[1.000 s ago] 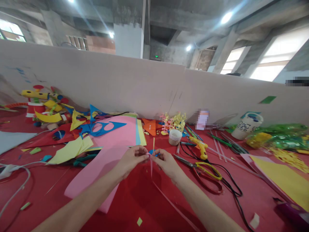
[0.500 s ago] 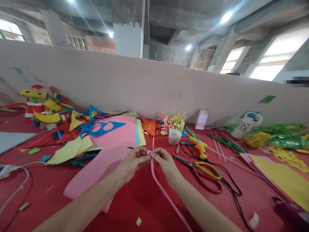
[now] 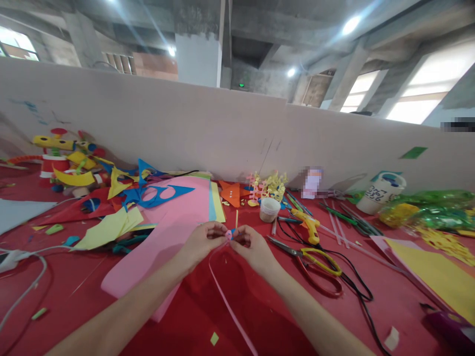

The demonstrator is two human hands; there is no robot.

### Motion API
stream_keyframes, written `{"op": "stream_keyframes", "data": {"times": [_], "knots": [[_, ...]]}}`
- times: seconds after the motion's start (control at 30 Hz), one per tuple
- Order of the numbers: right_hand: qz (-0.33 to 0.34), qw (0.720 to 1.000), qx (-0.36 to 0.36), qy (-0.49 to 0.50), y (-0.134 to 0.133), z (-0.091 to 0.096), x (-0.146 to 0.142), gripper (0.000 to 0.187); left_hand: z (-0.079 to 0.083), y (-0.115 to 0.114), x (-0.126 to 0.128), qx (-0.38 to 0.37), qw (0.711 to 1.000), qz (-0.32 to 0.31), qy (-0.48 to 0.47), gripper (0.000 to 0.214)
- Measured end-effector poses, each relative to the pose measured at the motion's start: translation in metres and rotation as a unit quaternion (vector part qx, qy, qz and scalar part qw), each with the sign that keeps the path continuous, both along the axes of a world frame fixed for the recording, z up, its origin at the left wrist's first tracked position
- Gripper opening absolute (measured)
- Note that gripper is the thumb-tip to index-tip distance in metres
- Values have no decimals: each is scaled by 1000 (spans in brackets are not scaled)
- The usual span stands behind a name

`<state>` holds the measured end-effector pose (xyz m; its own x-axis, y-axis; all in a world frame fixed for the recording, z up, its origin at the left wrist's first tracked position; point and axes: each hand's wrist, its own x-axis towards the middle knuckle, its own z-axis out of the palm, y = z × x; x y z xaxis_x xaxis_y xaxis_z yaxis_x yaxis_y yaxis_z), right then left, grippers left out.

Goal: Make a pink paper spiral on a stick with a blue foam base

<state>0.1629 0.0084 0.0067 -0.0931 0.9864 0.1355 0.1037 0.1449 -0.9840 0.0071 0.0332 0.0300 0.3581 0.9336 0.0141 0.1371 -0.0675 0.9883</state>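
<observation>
My left hand and my right hand meet over the red table, fingertips pinched together on the rolled end of a thin pink paper strip. The small pink coil sits between thumbs and forefingers. The strip's loose tail loops under my hands and runs toward the near edge of the table. A large pink foam sheet lies just left of my left hand.
Yellow-handled scissors and a yellow glue gun with black cable lie to the right. A small white cup, yellow sheets, blue and yellow cut-outs and a grey cord surround the hands. A low wall backs the table.
The strip's tail has swung from under my right hand to the left, curving below both hands. The coil at my fingertips looks a little bigger. My hands stay in place.
</observation>
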Motion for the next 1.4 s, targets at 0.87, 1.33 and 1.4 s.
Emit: {"op": "stream_keyframes", "data": {"times": [0.87, 1.33, 1.4], "knots": [[-11, 997, 72, -28, -3, 5, 0, 17, 4, 3, -2, 11, 999, -38, 28, 33], [-26, 995, 73, -68, -2, -1, -1, 16, 4, 2, -3, 56, 994, -45, 88, 34], [-36, 993, 81, -80, -3, -1, -2, 17, 4, 1, -2, 55, 993, -48, 89, 32]]}}
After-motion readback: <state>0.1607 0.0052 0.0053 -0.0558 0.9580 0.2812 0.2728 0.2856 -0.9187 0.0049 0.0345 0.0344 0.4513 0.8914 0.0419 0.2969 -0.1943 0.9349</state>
